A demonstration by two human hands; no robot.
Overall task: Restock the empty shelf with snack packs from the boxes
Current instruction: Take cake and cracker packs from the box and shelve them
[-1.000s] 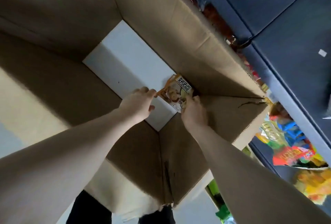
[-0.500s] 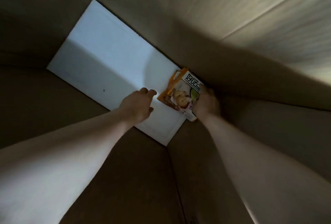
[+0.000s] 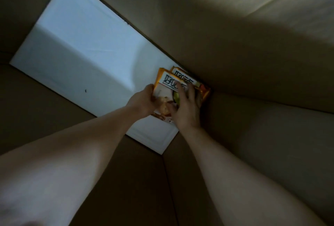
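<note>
I look down into a deep cardboard box (image 3: 253, 63) with a white bottom panel (image 3: 81, 54). Two orange-and-white snack packs lie stacked in its far right corner. The top snack pack (image 3: 169, 81) is gripped at its left edge by my left hand (image 3: 144, 101), fingers curled under it. My right hand (image 3: 188, 106) lies over the packs from the right, fingers spread across the top pack's face and reaching onto the second snack pack (image 3: 186, 77) behind it. The packs' lower parts are hidden by my hands.
Brown cardboard walls close in on all sides and the light is dim. A small dark speck (image 3: 85, 91) lies on the white bottom panel. The shelf is out of view.
The view has sunk deeper into the box. My left hand moved right and took hold of the top pack. A second pack now shows behind it; my right hand shifted onto the packs' faces.
</note>
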